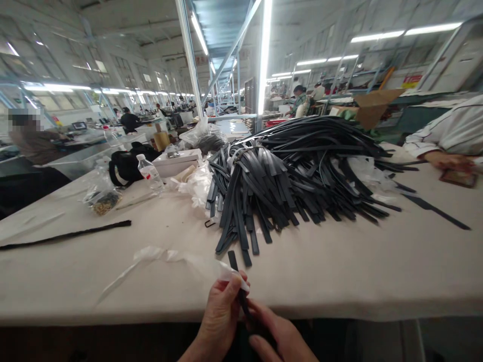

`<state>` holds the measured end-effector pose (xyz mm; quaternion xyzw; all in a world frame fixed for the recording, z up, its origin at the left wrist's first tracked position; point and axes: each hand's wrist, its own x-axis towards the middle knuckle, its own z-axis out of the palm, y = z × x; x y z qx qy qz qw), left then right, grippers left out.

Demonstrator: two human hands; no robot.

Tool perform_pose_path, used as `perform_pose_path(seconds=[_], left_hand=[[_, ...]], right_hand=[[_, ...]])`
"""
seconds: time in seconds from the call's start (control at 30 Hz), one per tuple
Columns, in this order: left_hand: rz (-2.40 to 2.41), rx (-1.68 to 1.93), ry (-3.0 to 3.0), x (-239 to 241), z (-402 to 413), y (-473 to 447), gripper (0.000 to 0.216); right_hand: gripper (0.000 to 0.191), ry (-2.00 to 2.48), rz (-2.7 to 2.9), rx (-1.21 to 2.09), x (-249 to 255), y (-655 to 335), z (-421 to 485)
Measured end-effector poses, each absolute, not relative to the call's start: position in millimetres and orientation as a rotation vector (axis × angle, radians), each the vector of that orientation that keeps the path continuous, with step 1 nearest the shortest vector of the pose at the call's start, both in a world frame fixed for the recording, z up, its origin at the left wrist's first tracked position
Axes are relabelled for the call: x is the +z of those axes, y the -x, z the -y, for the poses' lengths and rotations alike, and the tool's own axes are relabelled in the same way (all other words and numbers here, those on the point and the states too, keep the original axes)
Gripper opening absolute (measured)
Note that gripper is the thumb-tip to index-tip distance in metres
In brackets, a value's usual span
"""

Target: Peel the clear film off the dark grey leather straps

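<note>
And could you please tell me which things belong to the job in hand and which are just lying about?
In the job: held dark strip; white film in the left hand; probably the strip pile.
Probably lying about: plastic bottle; white box; black band.

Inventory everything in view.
Table: one, beige, foreground
Strap pile: uncounted, black, table centre
Loose straps: few, black, table right
Plastic wrap: uncounted, white, beside pile
Small frame: one, black, by pile
Cord: one, black, table left
Parts bag: one, clear, table left
Looped item: one, black, table left
Near bottle: one, clear, table left
Box: one, white, right of bottle
Co-workers: several, mixed clothing, background, right
Held strap: one, black, both hands
Held film: one, white, left hand
Left hand: one, bare, on film, strap
Right hand: one, bare, on strap
</note>
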<state>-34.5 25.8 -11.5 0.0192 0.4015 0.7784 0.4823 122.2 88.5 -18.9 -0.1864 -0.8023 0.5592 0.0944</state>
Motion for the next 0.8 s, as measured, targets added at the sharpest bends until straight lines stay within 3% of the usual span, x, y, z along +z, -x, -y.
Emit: perform_pose_path(seconds=[0.07, 0.23, 0.8], left_hand=[[-1.016, 1.935, -0.022, -10.0, -22.0, 41.0, 0.030], [-1.059, 2.134, 0.166, 3.0, -9.8, 77.5, 0.034], [-1.076, 2.080, 0.188, -0.8, 4.0, 75.8, 0.034]], right_hand=[[0.036, 0.539, 2.295, 1.742, -10.1, -87.3, -85.6], [0.039, 0.652, 2.265, 1.589, -3.4, -89.4, -92.4], [0.040, 0.583, 2.667, 1.147, -21.9, -103.6, -86.3]])
